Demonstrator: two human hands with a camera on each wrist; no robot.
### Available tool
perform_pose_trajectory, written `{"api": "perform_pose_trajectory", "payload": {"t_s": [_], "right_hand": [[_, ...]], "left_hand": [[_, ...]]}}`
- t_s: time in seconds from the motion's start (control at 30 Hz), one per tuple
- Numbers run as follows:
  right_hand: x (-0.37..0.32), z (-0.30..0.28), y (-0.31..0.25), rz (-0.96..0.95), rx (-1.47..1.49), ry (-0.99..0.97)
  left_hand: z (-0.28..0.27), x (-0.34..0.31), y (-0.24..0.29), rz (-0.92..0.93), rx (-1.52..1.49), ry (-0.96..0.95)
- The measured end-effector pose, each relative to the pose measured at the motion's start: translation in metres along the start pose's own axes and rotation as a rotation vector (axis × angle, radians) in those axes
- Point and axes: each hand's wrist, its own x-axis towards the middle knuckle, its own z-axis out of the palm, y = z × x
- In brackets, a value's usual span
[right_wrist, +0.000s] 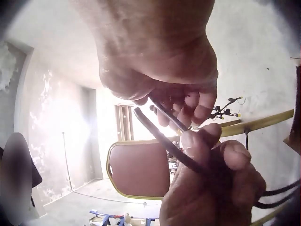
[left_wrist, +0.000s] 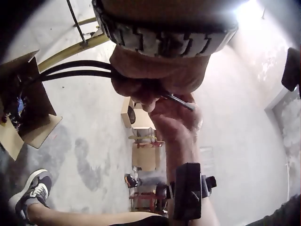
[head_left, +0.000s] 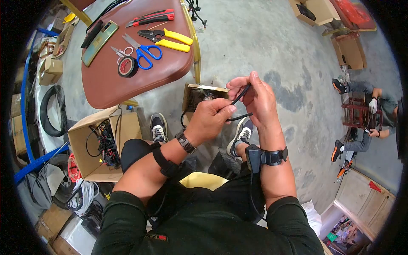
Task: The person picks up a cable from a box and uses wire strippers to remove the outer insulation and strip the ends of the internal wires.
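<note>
Two black cable lengths come out of the left hand (head_left: pixel 209 121), which grips them between thumb and curled fingers. One black cable (head_left: pixel 241 94) runs up to the right hand (head_left: pixel 262 102), where thumb and fingers pinch it near its end. The other cable (right_wrist: pixel 157 134) has a loose end beside the right hand (right_wrist: pixel 160 61) in the right wrist view, with the left hand (right_wrist: pixel 211 188) below. Seen from the left wrist, both lengths (left_wrist: pixel 82 68) trail side by side behind the left hand (left_wrist: pixel 150 77).
A brown chair seat (head_left: pixel 140 80) holds yellow wire strippers (head_left: pixel 174 45), blue scissors (head_left: pixel 146 53), black tape (head_left: pixel 127 66), a cutter and a phone. A box of cables (head_left: pixel 80 144) stands at the left, a small box (head_left: pixel 187 100) between the feet. Another person sits at the right.
</note>
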Motion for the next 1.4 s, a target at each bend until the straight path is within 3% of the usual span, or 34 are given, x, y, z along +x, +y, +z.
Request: {"api": "perform_pose_trajectory", "payload": {"t_s": [0.13,0.33,0.43,0.73,0.93,1.03,1.13,1.23,1.3,1.4], "right_hand": [[0.0,-0.002,-0.001,-0.019,-0.051,-0.005],[0.001,-0.006,-0.002,-0.17,-0.442,0.059],[0.002,-0.009,0.0,-0.128,-0.403,0.031],[0.007,-0.012,0.008,-0.248,-0.802,0.016],[0.014,-0.019,0.016,-0.533,-1.087,0.026],[0.011,-0.013,0.008,-0.171,-0.771,0.091],[0.008,-0.013,0.0,-0.082,-0.443,0.017],[0.007,-0.01,0.006,-0.084,-0.479,-0.042],[0.004,-0.003,0.009,-0.094,-0.553,-0.101],[-0.006,0.013,-0.001,-0.032,-0.343,-0.324]], "left_hand": [[-0.001,0.0,0.005,-0.03,0.045,-0.032],[-0.001,-0.001,0.004,-0.039,0.13,-0.079],[-0.001,-0.003,0.006,-0.035,0.128,-0.072],[-0.002,-0.007,0.006,-0.007,0.333,-0.069],[-0.002,-0.005,0.002,0.116,0.57,-0.048],[-0.003,-0.003,0.005,0.114,0.488,0.055],[-0.011,0.005,0.008,0.044,0.123,0.143],[-0.019,0.013,0.019,0.004,-0.085,0.263],[-0.022,0.017,0.016,0.009,-0.124,0.296],[-0.027,0.02,0.008,0.076,-0.101,0.329]]}}
